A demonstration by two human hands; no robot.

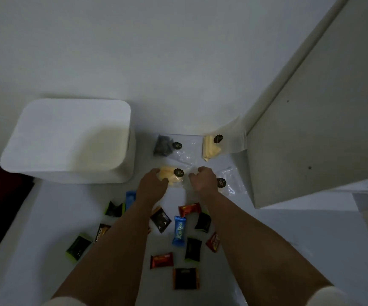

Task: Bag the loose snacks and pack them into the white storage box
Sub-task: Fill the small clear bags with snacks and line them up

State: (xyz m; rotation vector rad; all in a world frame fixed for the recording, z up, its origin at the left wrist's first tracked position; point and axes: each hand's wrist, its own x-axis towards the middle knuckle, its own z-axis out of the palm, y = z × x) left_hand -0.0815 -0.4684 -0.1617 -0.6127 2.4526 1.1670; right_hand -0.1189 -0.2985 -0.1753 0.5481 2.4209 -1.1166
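Note:
The white storage box [68, 138] stands at the left with its lid on. My left hand [153, 185] grips a clear bag of pale yellow snacks [173, 176] with a black sticker. My right hand [204, 178] pinches the same bag's clear open end. Behind lie a bag of dark snacks [163, 145] and another bag of yellow snacks [210, 146]. An empty clear bag [229, 182] lies just right of my right hand. Several loose wrapped snacks, such as a blue one [179, 230] and a red one [189, 209], are scattered between and around my forearms.
A white wall rises behind the table. A pale cabinet side [311, 140] stands at the right, close to the bags. The table's left edge [6, 235] borders a dark red area.

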